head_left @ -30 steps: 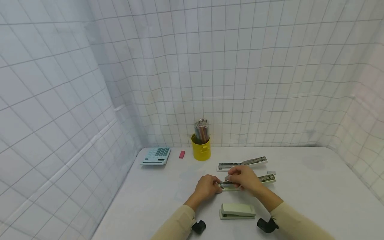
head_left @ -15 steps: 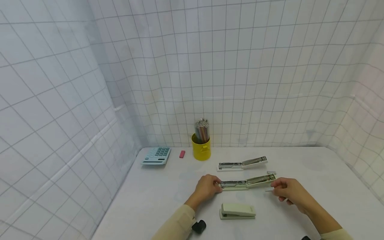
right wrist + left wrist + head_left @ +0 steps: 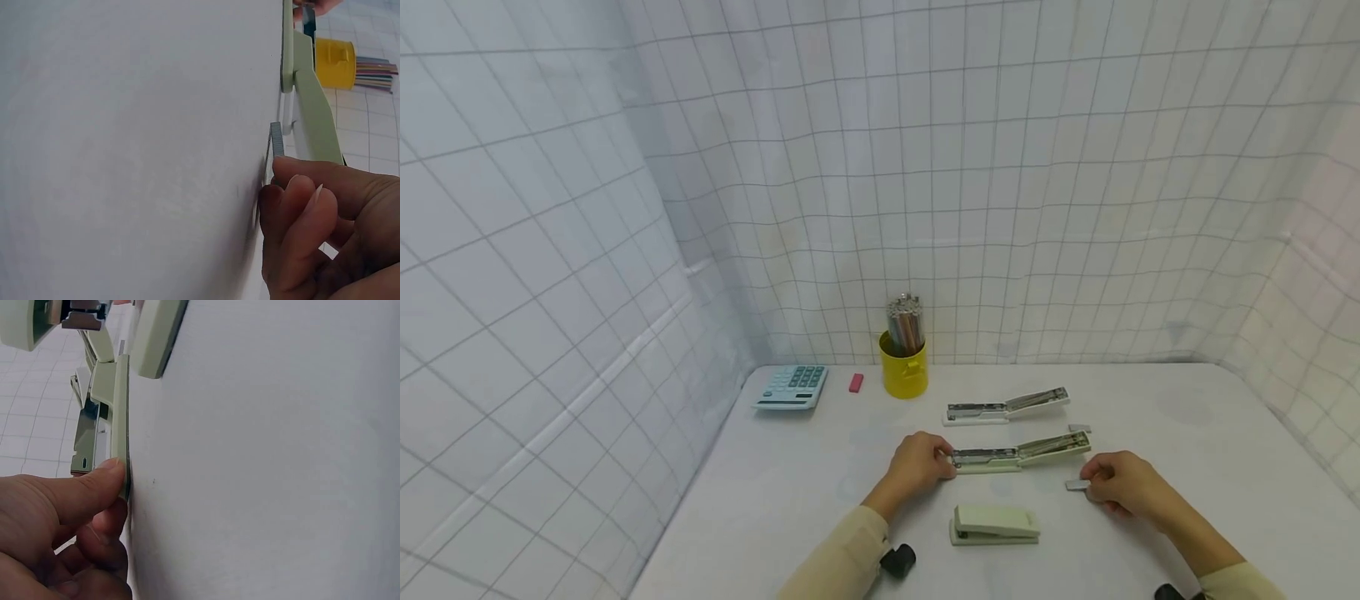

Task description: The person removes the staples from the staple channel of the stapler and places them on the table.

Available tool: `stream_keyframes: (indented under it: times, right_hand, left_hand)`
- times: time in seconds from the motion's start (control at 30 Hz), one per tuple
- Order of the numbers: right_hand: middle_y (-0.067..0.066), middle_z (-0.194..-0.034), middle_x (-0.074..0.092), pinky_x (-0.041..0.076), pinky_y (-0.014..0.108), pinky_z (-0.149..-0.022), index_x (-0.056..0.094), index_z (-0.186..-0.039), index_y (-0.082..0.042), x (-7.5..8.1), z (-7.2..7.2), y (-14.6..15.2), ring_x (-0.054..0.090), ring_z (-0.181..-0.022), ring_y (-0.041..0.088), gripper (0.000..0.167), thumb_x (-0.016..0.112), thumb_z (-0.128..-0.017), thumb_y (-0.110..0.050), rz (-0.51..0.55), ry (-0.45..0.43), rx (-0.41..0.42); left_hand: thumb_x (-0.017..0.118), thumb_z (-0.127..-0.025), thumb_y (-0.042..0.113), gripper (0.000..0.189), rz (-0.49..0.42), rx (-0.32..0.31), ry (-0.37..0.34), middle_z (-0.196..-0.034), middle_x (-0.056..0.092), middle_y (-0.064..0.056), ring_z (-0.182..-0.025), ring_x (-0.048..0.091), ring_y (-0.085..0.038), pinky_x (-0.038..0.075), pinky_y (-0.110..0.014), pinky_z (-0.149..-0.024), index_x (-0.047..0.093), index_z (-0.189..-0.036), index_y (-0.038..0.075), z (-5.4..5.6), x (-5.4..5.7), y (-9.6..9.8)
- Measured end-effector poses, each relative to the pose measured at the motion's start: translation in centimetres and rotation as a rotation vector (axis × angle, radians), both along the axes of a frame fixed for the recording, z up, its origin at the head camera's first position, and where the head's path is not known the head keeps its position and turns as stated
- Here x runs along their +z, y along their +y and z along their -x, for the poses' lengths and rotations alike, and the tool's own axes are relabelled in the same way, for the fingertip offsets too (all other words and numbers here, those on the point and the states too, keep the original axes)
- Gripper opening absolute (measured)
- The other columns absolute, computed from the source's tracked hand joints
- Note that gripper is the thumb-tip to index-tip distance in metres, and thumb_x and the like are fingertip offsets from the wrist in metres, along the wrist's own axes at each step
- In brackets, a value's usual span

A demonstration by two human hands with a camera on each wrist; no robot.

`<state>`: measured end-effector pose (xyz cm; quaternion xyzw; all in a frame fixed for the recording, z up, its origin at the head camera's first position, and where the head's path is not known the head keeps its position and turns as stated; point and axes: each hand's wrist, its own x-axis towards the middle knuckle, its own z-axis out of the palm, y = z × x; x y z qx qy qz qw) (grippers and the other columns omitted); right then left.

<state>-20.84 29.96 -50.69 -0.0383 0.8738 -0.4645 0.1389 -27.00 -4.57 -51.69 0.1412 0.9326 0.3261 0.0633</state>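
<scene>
My left hand (image 3: 919, 460) pinches the front end of a pale green stapler (image 3: 987, 461) that lies folded open on the table. In the left wrist view the thumb presses on the edge of its base (image 3: 120, 434). To the right, my right hand (image 3: 1126, 483) pinches a strip of staples (image 3: 1077, 485) between thumb and fingers, low over the table. The right wrist view shows the grey ridged strip (image 3: 276, 139) poking out past the fingertips. The open stapler's raised top arm (image 3: 1054, 447) slants up toward the right hand.
A closed green stapler (image 3: 995, 525) stands nearer me. Behind are an open white stapler (image 3: 1004, 407) and another staple strip (image 3: 1079, 428). Along the back sit a calculator (image 3: 792, 388), a pink eraser (image 3: 856, 383) and a yellow mug (image 3: 904, 375) of pencils (image 3: 906, 323).
My right hand has moved from over the open green stapler out to the right, carrying the staple strip, and has lowered it near the table. The left hand stays in place.
</scene>
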Motion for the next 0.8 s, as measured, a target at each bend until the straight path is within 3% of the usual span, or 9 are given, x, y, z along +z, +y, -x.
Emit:
stream_keyframes:
  times: [0.27, 0.43, 0.63, 0.7, 0.8]
  right_hand:
    - [0.005, -0.074, 0.059, 0.041, 0.028, -0.047, 0.067, -0.114, 0.002, 0.4, -0.3, -0.1, 0.05, -0.05, 0.014, 0.032, 0.07, -0.083, -0.005, -0.086, 0.03, -0.061]
    - [0.006, -0.081, 0.059, 0.047, 0.03, -0.05, 0.066, -0.121, 0.002, 1.5, -1.3, -1.0, 0.052, -0.055, 0.015, 0.033, 0.071, -0.09, -0.011, -0.044, 0.058, -0.093]
    - [0.007, -0.096, 0.065, 0.052, 0.031, -0.058, 0.064, -0.128, 0.003, 3.0, -2.9, -4.5, 0.058, -0.068, 0.013, 0.04, 0.07, -0.097, -0.022, 0.085, 0.157, 0.117]
    - [0.006, -0.099, 0.067, 0.053, 0.03, -0.061, 0.066, -0.126, 0.001, 3.5, -3.1, -6.2, 0.061, -0.073, 0.01, 0.039, 0.071, -0.097, -0.024, 0.078, 0.224, 0.174]
    - [0.003, -0.105, 0.07, 0.055, 0.032, -0.072, 0.069, -0.122, -0.004, 3.8, -3.4, -8.9, 0.065, -0.086, 0.012, 0.038, 0.074, -0.094, -0.029, -0.016, 0.349, 0.225]
  left_hand:
    - [0.086, -0.08, 0.019, 0.024, -0.037, 0.011, -0.058, -0.074, 0.06, 0.006, -0.067, 0.051, -0.01, 0.042, -0.027, -0.063, 0.077, -0.102, 0.013, 0.0, 0.1, -0.5]
    - [0.084, -0.082, 0.014, 0.021, -0.088, -0.023, -0.039, -0.073, 0.06, 0.006, -0.065, 0.051, -0.009, 0.043, -0.026, -0.061, 0.076, -0.101, 0.011, -1.9, 1.0, -1.9]
    - [0.085, -0.079, 0.012, 0.03, -0.128, -0.156, -0.146, -0.07, 0.061, 0.008, -0.059, 0.053, -0.008, 0.044, -0.025, -0.059, 0.076, -0.107, 0.012, -5.9, 1.8, -3.3]
    - [0.087, -0.078, 0.014, 0.038, -0.126, -0.179, -0.17, -0.069, 0.061, 0.009, -0.059, 0.053, -0.008, 0.044, -0.025, -0.063, 0.074, -0.113, 0.014, -6.6, 1.7, -3.4]
    - [0.089, -0.076, 0.017, 0.046, -0.126, -0.192, -0.18, -0.068, 0.061, 0.009, -0.058, 0.053, -0.006, 0.044, -0.025, -0.066, 0.071, -0.119, 0.014, -7.0, 1.3, -3.2]
